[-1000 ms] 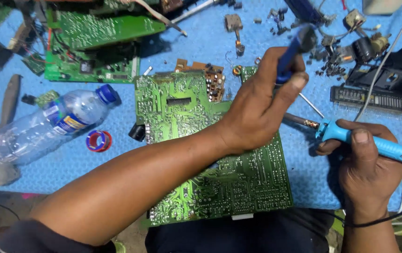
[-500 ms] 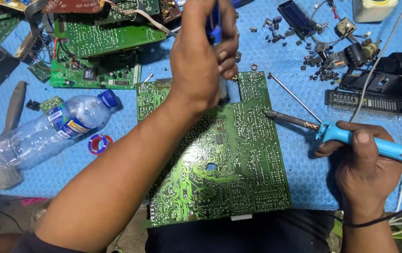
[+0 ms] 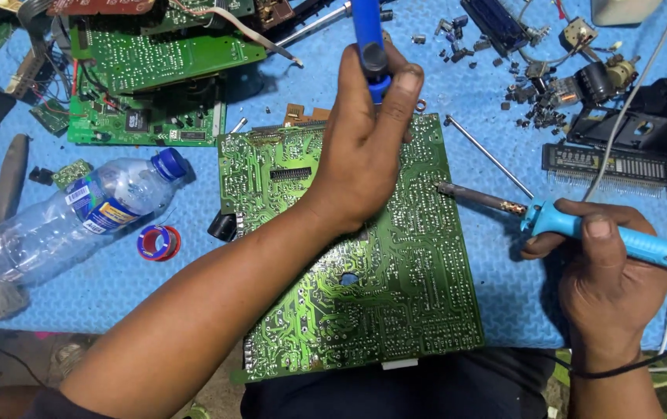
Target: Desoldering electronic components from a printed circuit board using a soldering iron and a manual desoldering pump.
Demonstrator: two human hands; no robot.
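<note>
We have the left hand (image 3: pixel 364 147) wrapped around a blue suction pump (image 3: pixel 368 39), thumb on its top, the hand hovering over the upper middle of the big green circuit board (image 3: pixel 364 264). The right hand (image 3: pixel 605 271) grips the blue-handled soldering iron (image 3: pixel 582 225); its metal tip sits at the board's right edge, touching or just above the solder side, we cannot tell which. The board lies solder side up, its near end overhanging the mat toward our lap. Risks as we judge them: the hot tip so near the left wrist could burn skin if either hand drifts; the overhanging board could tip under pressing; the iron's cord trailing off right could snag and jerk the tip across tracks. The surface is a blue foam mat (image 3: pixel 155 302), cluttered: a clear plastic bottle (image 3: pixel 77 221) lying on its side at left, a small solder spool (image 3: pixel 158 243) beside it, more green boards (image 3: pixel 155 85) upper left, loose small parts (image 3: pixel 551 85) upper right. Little of the room shows.
</note>
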